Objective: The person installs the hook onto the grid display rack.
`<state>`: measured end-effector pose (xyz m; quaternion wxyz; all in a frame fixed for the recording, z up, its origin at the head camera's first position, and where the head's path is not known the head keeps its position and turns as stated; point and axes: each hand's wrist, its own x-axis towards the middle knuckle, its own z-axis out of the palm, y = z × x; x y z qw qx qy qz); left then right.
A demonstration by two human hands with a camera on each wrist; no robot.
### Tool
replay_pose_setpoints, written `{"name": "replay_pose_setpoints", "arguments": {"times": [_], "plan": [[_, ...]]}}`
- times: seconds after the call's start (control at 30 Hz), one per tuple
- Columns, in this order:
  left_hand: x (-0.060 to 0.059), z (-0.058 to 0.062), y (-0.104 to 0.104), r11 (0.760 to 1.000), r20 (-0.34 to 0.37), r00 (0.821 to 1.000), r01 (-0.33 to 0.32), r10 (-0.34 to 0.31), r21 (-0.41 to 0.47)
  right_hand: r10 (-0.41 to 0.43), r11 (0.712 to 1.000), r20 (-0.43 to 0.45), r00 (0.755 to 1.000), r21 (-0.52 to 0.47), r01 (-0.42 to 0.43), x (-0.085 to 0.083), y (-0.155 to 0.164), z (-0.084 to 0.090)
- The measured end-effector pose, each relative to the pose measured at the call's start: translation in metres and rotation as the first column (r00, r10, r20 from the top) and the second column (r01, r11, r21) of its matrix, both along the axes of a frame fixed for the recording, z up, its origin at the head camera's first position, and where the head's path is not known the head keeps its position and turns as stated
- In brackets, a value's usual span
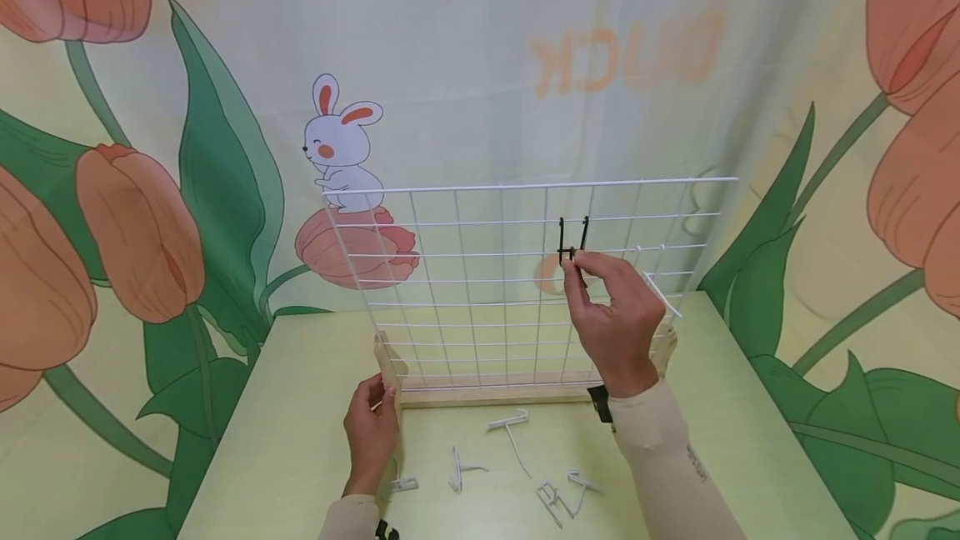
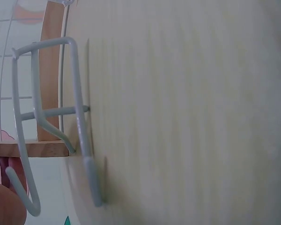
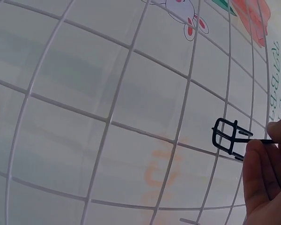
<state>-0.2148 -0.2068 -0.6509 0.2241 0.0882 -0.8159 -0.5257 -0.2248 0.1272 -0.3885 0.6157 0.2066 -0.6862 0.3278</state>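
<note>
A white wire grid panel (image 1: 480, 290) stands upright in a wooden base (image 1: 487, 394) on the pale green table (image 1: 300, 440). My right hand (image 1: 611, 307) pinches the stem of a black wire hook (image 1: 572, 244) whose two prongs sit against the grid's upper right. In the right wrist view the black hook (image 3: 229, 137) lies on the grid (image 3: 112, 117) with my fingers (image 3: 267, 178) on its stem. My left hand (image 1: 371, 432) holds the wooden foot at the base's left end. A white hook (image 2: 51, 117) lies close by it in the left wrist view.
Several white wire hooks (image 1: 510, 432) lie loose on the table in front of the base. One white hook (image 1: 663, 294) hangs on the grid's right side. A printed curtain with a rabbit (image 1: 341, 144) and tulips hangs behind.
</note>
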Motion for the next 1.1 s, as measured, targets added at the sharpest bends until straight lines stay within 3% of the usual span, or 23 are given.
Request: {"name": "replay_pose_setpoints", "arguments": {"times": [0.37,0.87,1.1], "plan": [[-0.001,-0.001,0.001,1.0,-0.004,1.0,-0.001,0.001,-0.003,0.002,1.0,0.012,1.0,0.004,-0.002,0.001,0.004,-0.008],[0.001,0.0,0.0,1.0,0.028,1.0,0.012,-0.013,0.022,-0.001,1.0,0.108,0.994,-0.007,0.001,0.017,0.01,-0.022],[0.001,0.004,-0.002,0.999,0.032,0.999,0.035,-0.036,0.026,0.074,0.997,0.161,0.984,-0.02,-0.072,0.029,0.016,-0.034]]}}
